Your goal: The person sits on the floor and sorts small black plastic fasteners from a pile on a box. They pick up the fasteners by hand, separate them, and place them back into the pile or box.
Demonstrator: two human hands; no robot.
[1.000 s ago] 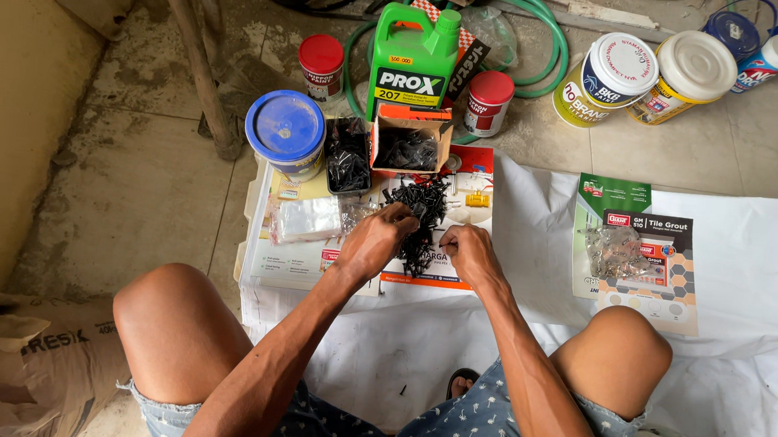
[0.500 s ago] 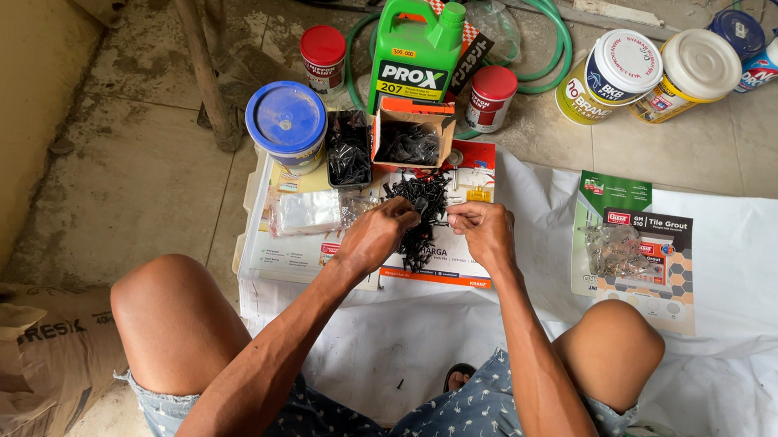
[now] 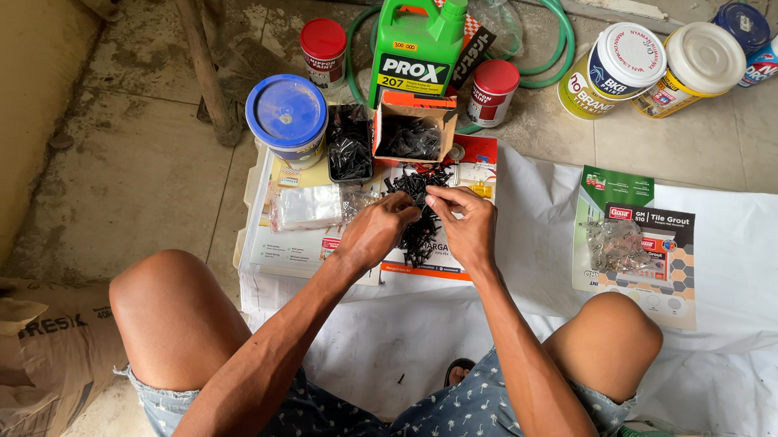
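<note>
A loose pile of black screws [image 3: 418,213] lies on a printed sheet in front of me. My left hand [image 3: 375,230] rests on the left side of the pile, fingers curled over some screws. My right hand [image 3: 463,226] pinches a few black screws at the pile's top right. Just beyond the pile stands an open orange cardboard box [image 3: 410,136] with more black screws inside. Left of it a small black tray [image 3: 349,148] also holds black screws.
A blue-lidded tub [image 3: 286,120], a green jug [image 3: 412,51], two red-lidded tins [image 3: 324,51] and paint cans [image 3: 615,68] stand behind. Grout packets [image 3: 642,247] lie on the white sheet [image 3: 748,298] at right. A cement sack [image 3: 5,356] sits at lower left. A hose [image 3: 548,38] coils behind.
My right hand has risen from the lower right of the pile to its top right, with screws pinched in the fingers. The left hand has stayed on the pile's left.
</note>
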